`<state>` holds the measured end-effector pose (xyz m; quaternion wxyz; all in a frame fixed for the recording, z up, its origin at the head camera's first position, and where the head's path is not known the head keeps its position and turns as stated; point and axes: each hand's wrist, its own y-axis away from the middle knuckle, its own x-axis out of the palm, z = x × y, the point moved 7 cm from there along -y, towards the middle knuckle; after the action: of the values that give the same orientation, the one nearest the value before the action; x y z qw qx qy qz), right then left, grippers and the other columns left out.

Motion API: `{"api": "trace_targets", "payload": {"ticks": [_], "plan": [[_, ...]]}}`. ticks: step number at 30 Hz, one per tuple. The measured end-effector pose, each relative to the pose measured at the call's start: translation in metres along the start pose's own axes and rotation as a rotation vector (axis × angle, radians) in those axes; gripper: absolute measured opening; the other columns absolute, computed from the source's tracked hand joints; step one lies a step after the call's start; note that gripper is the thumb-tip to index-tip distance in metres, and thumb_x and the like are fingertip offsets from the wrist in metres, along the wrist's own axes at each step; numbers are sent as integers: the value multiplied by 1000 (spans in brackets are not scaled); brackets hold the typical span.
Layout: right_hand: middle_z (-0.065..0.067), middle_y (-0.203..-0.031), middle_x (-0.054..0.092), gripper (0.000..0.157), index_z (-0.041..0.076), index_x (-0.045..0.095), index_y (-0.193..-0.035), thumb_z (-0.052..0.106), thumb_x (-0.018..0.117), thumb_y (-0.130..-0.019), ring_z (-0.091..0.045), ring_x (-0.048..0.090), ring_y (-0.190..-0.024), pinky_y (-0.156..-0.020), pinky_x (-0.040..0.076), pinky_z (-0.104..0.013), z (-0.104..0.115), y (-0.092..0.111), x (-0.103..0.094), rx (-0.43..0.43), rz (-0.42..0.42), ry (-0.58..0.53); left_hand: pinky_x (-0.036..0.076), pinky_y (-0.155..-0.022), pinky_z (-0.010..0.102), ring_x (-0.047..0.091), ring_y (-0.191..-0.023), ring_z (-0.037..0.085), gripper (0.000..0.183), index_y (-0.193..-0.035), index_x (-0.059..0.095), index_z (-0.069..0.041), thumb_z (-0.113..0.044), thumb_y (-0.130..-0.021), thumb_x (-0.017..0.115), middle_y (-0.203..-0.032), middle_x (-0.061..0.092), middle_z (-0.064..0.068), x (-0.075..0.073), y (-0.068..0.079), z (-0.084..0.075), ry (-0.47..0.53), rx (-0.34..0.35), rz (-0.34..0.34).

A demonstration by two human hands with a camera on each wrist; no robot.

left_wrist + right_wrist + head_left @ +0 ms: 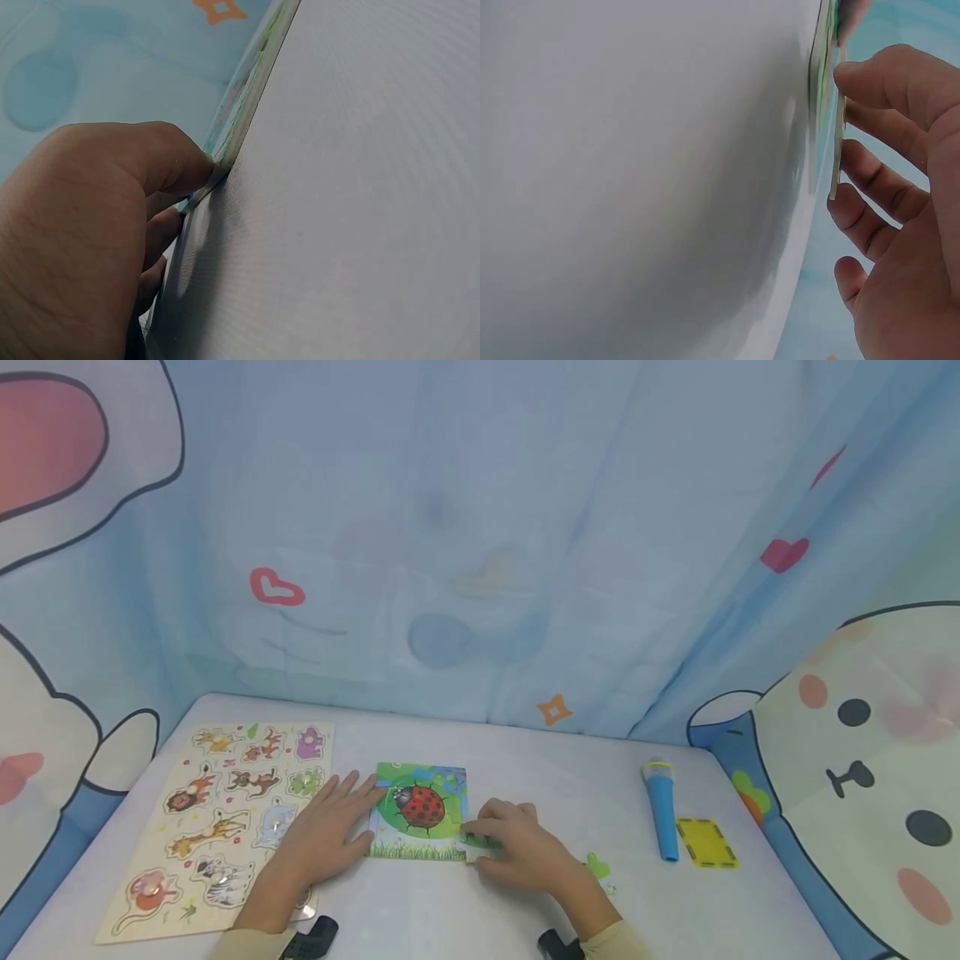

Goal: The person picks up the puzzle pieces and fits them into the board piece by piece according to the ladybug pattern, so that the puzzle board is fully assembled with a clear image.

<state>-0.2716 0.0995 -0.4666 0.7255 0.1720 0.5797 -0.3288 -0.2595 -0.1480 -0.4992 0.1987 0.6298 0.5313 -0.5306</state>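
Observation:
A square ladybug jigsaw puzzle point(420, 806) lies flat on the table, with a red spotted ladybug on a green ground. My left hand point(330, 827) rests at its left side; the fingers are extended and the thumb touches the puzzle's edge, as the left wrist view also shows. At the right side, my right hand point(521, 847) pinches a thin puzzle piece point(838, 150) between thumb and fingers, beside the puzzle's lower right edge. In the head view that piece is mostly covered by the fingers. Another green and white puzzle piece point(598, 867) lies by the right wrist, partly hidden.
A wooden animal peg board point(176, 843) lies at the left, partly under the left forearm. On the right are a blue toy microphone point(663, 814) and a yellow square frame tile point(707, 843). A printed blue curtain point(480, 527) hangs behind the white table point(450, 918).

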Motion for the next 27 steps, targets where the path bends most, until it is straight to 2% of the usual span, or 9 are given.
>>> {"api": "trace_targets", "payload": {"ticks": [10,15,19,27], "plan": [[11,-101,55,44,26,68,-126,24,72,-82,-3,45,-89,-79,31,-31,25,-38,12,-23,67,17,17,-119,48,29,-142,35,60,-143,50,-11,-26,-87,63,-151,41,10,-3,0,-1,9,5,1],[10,-112,58,46,27,65,-130,28,72,-85,-4,47,-99,-80,31,-29,36,-53,19,-44,92,56,17,-119,48,29,-142,34,60,-144,50,-11,-27,-87,62,-152,40,9,-2,0,-1,-2,3,11],[7,-120,60,44,24,66,-129,31,72,-86,-6,50,-109,-84,33,-31,43,-61,23,-51,105,73,17,-119,48,30,-142,35,60,-144,50,-11,-27,-88,63,-152,40,9,-2,-1,-1,-4,7,7],[10,-116,60,39,27,70,-122,36,75,-85,-4,51,-103,-82,32,-31,41,-69,32,-16,116,77,19,-118,49,30,-141,35,60,-143,50,-11,-28,-88,62,-151,41,9,-3,-1,-2,-8,9,4]]}}
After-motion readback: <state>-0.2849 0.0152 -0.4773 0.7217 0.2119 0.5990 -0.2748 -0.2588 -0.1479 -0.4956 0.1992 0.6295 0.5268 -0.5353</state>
